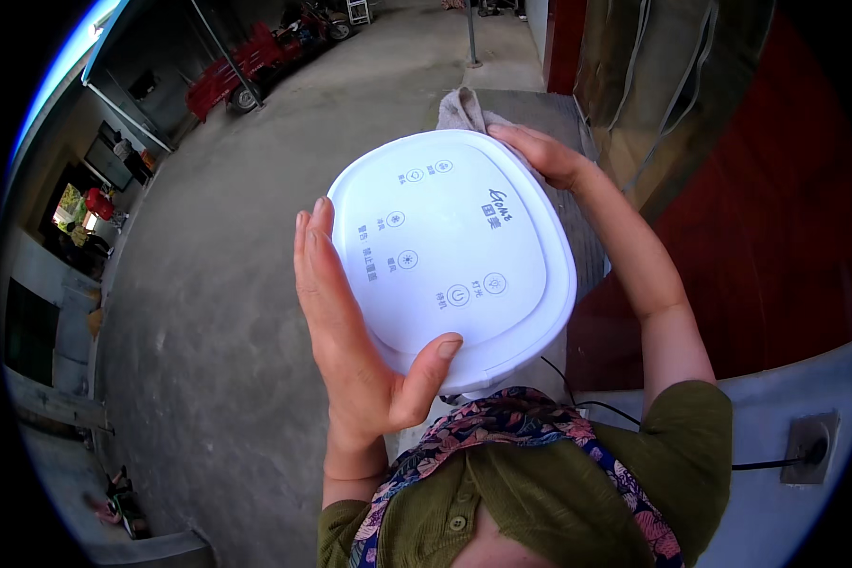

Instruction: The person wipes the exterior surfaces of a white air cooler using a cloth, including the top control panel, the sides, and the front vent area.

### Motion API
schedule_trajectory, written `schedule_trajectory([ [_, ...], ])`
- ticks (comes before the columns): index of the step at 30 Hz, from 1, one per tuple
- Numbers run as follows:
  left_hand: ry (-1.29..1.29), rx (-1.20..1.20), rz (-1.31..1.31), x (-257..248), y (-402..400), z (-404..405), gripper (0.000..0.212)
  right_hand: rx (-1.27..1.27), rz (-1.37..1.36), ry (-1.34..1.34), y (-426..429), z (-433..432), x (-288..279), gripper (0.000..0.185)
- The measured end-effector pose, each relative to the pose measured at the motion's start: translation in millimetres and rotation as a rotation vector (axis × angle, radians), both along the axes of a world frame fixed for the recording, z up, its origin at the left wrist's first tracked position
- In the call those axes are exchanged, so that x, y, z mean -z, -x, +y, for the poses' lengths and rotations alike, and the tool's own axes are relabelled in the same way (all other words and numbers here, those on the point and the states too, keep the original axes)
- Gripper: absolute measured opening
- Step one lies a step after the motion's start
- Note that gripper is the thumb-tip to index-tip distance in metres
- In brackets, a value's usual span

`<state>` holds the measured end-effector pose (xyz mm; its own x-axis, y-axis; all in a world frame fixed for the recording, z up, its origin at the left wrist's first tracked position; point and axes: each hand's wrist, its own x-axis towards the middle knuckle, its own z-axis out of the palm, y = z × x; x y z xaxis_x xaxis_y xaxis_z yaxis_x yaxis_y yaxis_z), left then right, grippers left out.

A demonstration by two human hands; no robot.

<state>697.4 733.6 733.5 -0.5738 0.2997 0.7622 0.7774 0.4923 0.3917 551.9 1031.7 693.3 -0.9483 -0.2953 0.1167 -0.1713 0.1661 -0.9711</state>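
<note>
Upright before me stands a white Gome fan heater (440, 234), its rounded top panel turned up and printed with touch-button symbols and writing. My left hand (355, 334) grips its left side, fingers flat along the wall and thumb over the near rim. Around the far right side reaches my right hand (539, 153), holding a grey cloth (461, 111) against the housing. Part of that cloth sticks up past the far rim; the rest, with most of the right fingers, is hidden behind the top. The heater's lower body is mostly out of sight beneath it.
A black cord (763, 466) runs from a wall socket (809, 449) at right. Close on the right is a dark red panel (738, 284). Beyond the concrete floor (206, 284) stand a red cargo tricycle (248, 64) and a metal post (471, 35). Several people are far left.
</note>
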Motion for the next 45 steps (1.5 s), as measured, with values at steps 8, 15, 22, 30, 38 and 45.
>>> schedule_trajectory([
  [8, -0.010, 0.054, 0.024, 1, -2, -6, 0.108, 0.273, -0.295, 0.062, -85, -16, 183, 0.055],
  [15, 0.029, 0.050, 0.116, -4, -4, -5, 0.083, 0.492, -0.583, 0.111, -146, -38, 325, 0.062],
  [22, 0.043, 0.010, 0.139, 1, -2, -5, 0.079, 0.619, -0.777, 0.126, -189, -51, 408, 0.068],
  [30, -0.002, 0.036, 0.189, 5, -1, -5, 0.083, 0.642, -0.935, 0.111, -205, -55, 446, 0.071],
  [38, 0.032, -0.020, 0.255, 6, -3, -5, 0.080, 0.647, -1.019, 0.103, -214, -58, 469, 0.075],
  [45, 0.262, 0.031, 0.147, -8, -17, -7, 0.049, 0.652, -1.081, 0.076, -223, -62, 483, 0.079],
])
